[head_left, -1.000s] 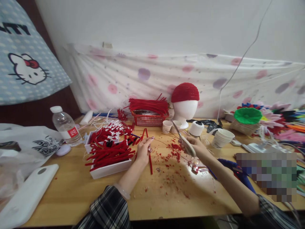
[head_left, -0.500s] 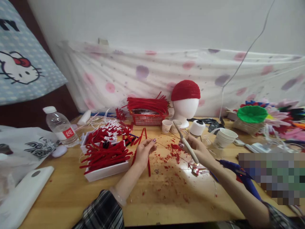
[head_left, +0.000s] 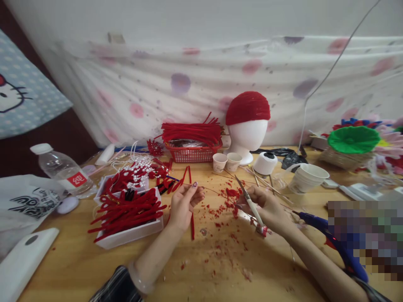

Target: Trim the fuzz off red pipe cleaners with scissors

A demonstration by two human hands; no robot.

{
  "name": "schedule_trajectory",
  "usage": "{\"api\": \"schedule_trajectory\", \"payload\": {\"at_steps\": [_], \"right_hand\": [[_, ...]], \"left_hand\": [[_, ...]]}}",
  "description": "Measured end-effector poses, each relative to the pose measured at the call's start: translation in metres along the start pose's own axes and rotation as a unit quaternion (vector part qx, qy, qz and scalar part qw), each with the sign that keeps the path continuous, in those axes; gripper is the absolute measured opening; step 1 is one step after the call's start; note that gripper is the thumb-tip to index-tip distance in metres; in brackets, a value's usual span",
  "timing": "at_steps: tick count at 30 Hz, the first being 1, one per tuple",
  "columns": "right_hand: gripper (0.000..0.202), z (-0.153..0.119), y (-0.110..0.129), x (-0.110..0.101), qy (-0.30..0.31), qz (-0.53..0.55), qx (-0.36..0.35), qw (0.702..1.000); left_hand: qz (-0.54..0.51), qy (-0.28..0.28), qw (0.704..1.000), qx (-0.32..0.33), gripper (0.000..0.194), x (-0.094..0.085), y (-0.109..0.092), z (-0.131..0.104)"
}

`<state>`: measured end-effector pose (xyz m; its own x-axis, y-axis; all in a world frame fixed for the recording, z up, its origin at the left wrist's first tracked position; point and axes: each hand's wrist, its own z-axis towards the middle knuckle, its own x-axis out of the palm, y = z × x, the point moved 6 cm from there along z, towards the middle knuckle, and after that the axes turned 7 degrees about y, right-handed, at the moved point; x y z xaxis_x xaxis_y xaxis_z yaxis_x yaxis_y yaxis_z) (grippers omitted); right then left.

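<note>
My left hand [head_left: 184, 205] pinches a thin wire [head_left: 212, 189] between thumb and fingers; it is dark, slightly bowed, and runs off to the right over the middle of the surface [head_left: 195, 277]. My right hand [head_left: 267, 209] holds the scissors [head_left: 252, 205] by their pale handle, the point tilted up and leftward; I can't tell how far the blades are open.

Toward me, between my forearms, there's open wood sprinkled with red scraps [head_left: 231, 195], thickest between my hands. The far side ends against a spotted sheet [head_left: 201, 96].

Left of my left hand sits a white box [head_left: 129, 238] heaped with red stems [head_left: 132, 209]. A red basket [head_left: 193, 155], two small cups [head_left: 219, 162] and a foam head [head_left: 248, 134] crowd the back. A blue glue gun [head_left: 333, 239] lies just beside my right forearm, narrowing the room there.
</note>
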<state>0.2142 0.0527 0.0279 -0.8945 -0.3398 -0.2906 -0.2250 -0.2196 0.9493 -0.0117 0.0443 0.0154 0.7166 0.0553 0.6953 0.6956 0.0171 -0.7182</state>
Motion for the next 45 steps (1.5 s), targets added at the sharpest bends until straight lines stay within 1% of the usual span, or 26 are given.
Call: {"api": "schedule_trajectory", "payload": {"at_steps": [3,6,9,12,18,21,23,26,30,32,34,35,36,38,40,42,43,45], "right_hand": [[0.031,-0.003,0.005,0.0,0.003,-0.007,0.007,1.0],[0.034,-0.006,0.012,0.001,0.001,0.015,0.011,1.0],[0.035,-0.01,0.016,0.001,0.003,0.021,0.034,0.999],[0.036,-0.014,0.012,0.002,0.014,0.037,0.066,0.997],[0.042,-0.017,-0.002,0.006,0.05,0.102,0.121,0.986],[0.042,-0.015,-0.005,0.01,0.09,0.115,0.133,0.98],[0.041,-0.014,-0.006,0.011,0.103,0.112,0.131,0.98],[0.04,-0.014,-0.01,0.009,0.105,0.095,0.133,0.981],[0.04,-0.014,-0.017,0.007,0.108,0.074,0.145,0.981],[0.036,-0.013,-0.018,0.006,0.104,0.036,0.135,0.985],[0.03,-0.012,-0.013,0.001,0.069,-0.061,0.093,0.991],[0.027,-0.013,-0.008,-0.002,0.044,-0.126,0.063,0.989],[0.025,-0.014,-0.002,-0.003,0.019,-0.196,0.03,0.98],[0.022,-0.018,0.008,-0.002,-0.02,-0.323,-0.035,0.946],[0.018,-0.022,0.016,0.005,-0.028,-0.404,-0.087,0.91],[0.016,-0.025,0.02,0.012,-0.031,-0.449,-0.124,0.884],[0.015,-0.026,0.021,0.015,-0.031,-0.461,-0.133,0.877],[0.017,-0.026,0.022,0.02,-0.023,-0.467,-0.134,0.874]], "left_hand": [[-0.012,-0.003,1.0,-0.022,0.025,0.0,0.003,-0.001],[-0.026,-0.012,0.999,-0.033,0.021,-0.001,0.005,-0.002],[-0.035,-0.015,0.998,-0.044,0.019,-0.002,0.007,-0.003],[-0.021,-0.006,0.998,-0.054,0.018,-0.002,0.01,-0.004],[0.05,0.036,0.996,-0.061,0.02,0.002,0.018,-0.004],[0.07,0.04,0.996,-0.047,0.02,0.001,0.017,-0.003],[0.089,0.032,0.995,-0.027,0.02,-0.002,0.014,-0.002],[0.115,0.011,0.993,-0.001,0.02,-0.006,0.01,-0.001],[0.131,-0.01,0.991,0.013,0.023,-0.007,0.006,-0.001],[0.136,-0.018,0.99,0.018,0.024,-0.006,0.003,-0.001],[0.144,-0.02,0.989,0.02,0.024,-0.004,0.002,-0.002],[0.149,-0.019,0.989,0.017,0.024,-0.003,0.002,-0.003],[0.154,-0.017,0.988,0.013,0.024,-0.003,0.003,-0.003],[0.162,-0.012,0.987,0.004,0.023,-0.002,0.006,-0.005],[0.175,-0.008,0.984,0.002,0.022,-0.002,0.01,-0.006],[0.199,-0.005,0.98,0.007,0.021,-0.003,0.012,-0.008],[0.215,-0.005,0.977,0.013,0.021,-0.003,0.012,-0.009],[0.248,-0.004,0.968,0.029,0.021,-0.002,0.011,-0.011]]}}
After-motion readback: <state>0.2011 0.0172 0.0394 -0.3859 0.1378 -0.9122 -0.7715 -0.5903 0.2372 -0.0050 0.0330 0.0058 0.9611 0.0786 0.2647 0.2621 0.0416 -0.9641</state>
